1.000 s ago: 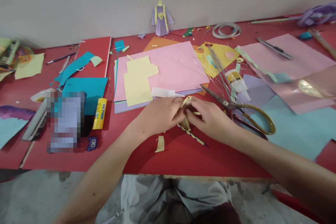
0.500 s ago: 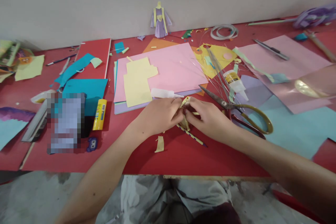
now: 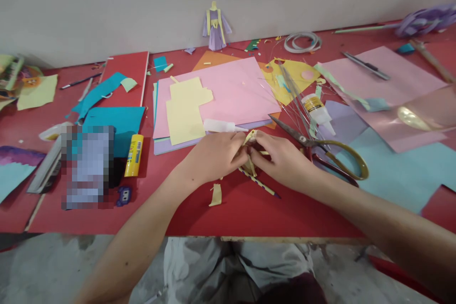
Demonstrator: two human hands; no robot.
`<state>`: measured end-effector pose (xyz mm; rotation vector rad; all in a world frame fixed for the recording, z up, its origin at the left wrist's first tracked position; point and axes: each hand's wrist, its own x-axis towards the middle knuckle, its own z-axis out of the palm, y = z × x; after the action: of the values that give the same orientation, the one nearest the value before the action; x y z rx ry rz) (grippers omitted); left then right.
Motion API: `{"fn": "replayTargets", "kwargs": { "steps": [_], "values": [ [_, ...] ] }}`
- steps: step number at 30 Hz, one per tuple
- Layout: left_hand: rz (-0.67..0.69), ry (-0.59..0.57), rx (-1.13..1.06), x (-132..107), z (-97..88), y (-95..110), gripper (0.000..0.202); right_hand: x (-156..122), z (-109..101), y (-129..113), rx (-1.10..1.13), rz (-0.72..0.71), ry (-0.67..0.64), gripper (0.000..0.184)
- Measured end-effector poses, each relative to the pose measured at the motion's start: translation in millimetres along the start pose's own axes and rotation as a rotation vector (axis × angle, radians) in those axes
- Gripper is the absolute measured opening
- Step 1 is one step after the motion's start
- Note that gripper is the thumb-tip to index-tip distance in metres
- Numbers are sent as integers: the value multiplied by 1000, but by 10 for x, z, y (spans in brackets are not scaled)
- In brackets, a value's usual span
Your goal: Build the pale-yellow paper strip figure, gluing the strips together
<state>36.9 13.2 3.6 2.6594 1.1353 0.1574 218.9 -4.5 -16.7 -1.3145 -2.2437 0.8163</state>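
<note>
My left hand [image 3: 223, 154] and my right hand [image 3: 280, 154] meet over the front of the red table, fingers pinched together. Between them is a small piece of pale yellow paper [image 3: 251, 137], mostly covered by the fingers. Under the hands lies a yellow pencil with dark spots [image 3: 262, 185]. A scrap of yellow paper [image 3: 215, 195] rests on the table below my left hand. Just beyond the fingers, a white glue bottle with a thin nozzle [image 3: 219, 126] lies on its side. Large scissors [image 3: 317, 145] lie half open by my right hand.
Stacked coloured paper [image 3: 235, 85] lies behind the hands. A paper doll in a purple dress [image 3: 215, 28] stands against the wall. At left are a glue stick [image 3: 134, 156] and a pixelated phone [image 3: 88, 166]. A second glue bottle [image 3: 318, 111] and a utility knife [image 3: 366, 65] lie at right.
The whole view has shifted very slightly. Both hands keep the same pinch on the yellow paper, with hardly any visible movement.
</note>
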Motion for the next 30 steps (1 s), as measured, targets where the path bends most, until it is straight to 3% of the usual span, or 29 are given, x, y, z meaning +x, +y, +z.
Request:
{"fn": "replayTargets", "kwargs": {
  "steps": [30],
  "values": [
    [-14, -20, 26, 9, -17, 22, 22, -12, 9, 20, -38, -13, 11, 8]
  ]
}}
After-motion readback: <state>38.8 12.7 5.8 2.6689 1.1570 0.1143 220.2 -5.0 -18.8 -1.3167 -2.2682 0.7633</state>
